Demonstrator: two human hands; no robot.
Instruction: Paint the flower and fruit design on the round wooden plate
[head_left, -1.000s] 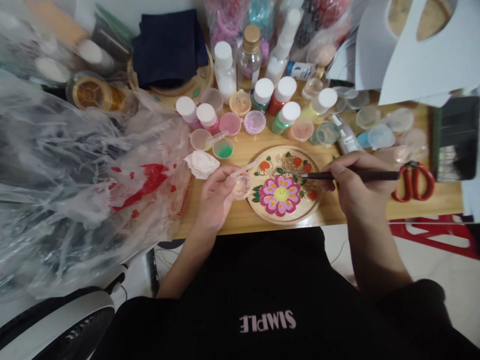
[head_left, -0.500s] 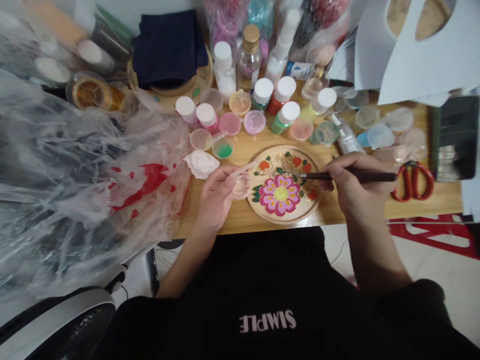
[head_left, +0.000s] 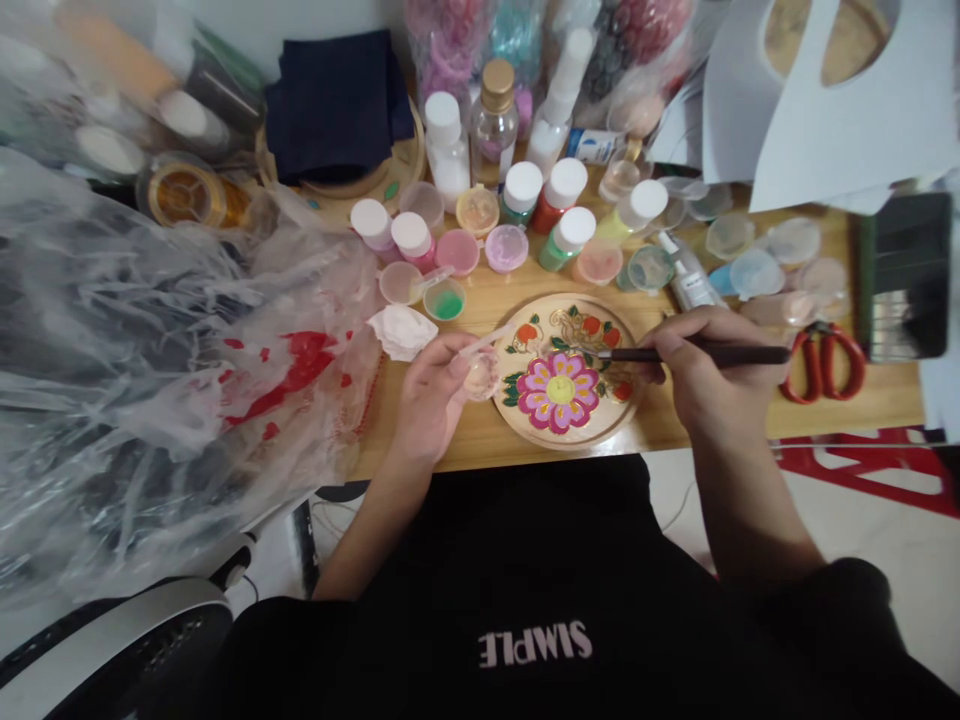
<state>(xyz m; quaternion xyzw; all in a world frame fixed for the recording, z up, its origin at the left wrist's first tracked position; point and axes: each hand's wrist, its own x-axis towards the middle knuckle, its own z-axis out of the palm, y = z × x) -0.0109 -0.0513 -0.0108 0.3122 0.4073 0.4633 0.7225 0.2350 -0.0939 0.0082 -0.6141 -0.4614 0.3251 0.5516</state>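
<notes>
A round wooden plate (head_left: 517, 425) lies near the table's front edge, painted with a pink flower, orange fruits and green leaves. My right hand (head_left: 712, 375) is closed around a dark-handled paintbrush (head_left: 637, 354). Its bristles are over the leaves just above the flower; whether they touch the wood I cannot tell. At the plate's left rim, my left hand (head_left: 435, 390) pinches a small clear cup (head_left: 481, 377) with pale residue inside. A whitish strip (head_left: 487, 342) sticks out above that cup, by my fingers. Just beyond my left hand sits a crumpled white tissue (head_left: 403, 333).
Small cups of paint, one with green paint (head_left: 447, 302), and white-capped bottles (head_left: 572, 237) stand behind the plate. Red-handled scissors (head_left: 823, 363) lie at the right, beside a dark phone-like slab (head_left: 909, 275). Clear plastic bags (head_left: 187, 400) cover the left side.
The brush tip has shifted very slightly downward over the leaves. My left hand keeps its hold on the cup. The view has tilted a little.
</notes>
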